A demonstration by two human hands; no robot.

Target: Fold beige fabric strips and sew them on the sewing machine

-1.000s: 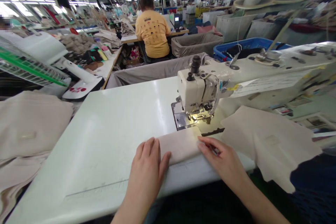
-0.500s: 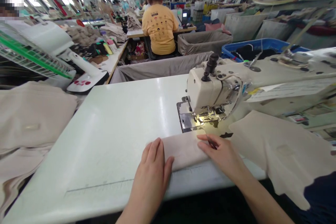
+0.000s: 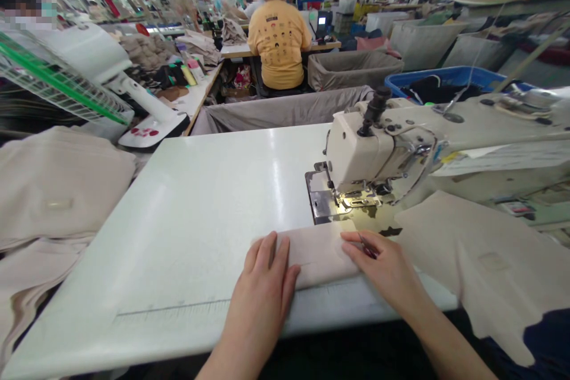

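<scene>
We have the folded cloth (image 3: 318, 258) lying flat near the front edge of the table (image 3: 200, 202), just in front of the metal plate (image 3: 321, 203) under the head of the sewing machine (image 3: 356, 154). Our left hand (image 3: 260, 300) rests palm down on its left end, fingers extended and slightly spread, gripping nothing. Our right hand (image 3: 387, 264) pinches the right end lightly between thumb and forefinger, with a slim dark tool (image 3: 369, 247) tucked into the curled fingers (which tool, we cannot tell).

Good work here, we judge, depends on light, even pressure. The left palm serves best as an anchor, pressing just enough to stop the layers from sliding, while the right fingertips square up the edge. If we pull harder on one side than the other, the fold could skew or the soft cloth ripple. A gentle stroke outward from the left palm should flatten any bump without stretching it. The printed ruler marks (image 3: 173, 309) along the front of the table give us a line for judging straightness. We want the fingertips well clear of the needle area, the tool's tip away from the fabric, and the loose cloth (image 3: 485, 267) at the right free of our forearm so that it cannot drag.
</scene>
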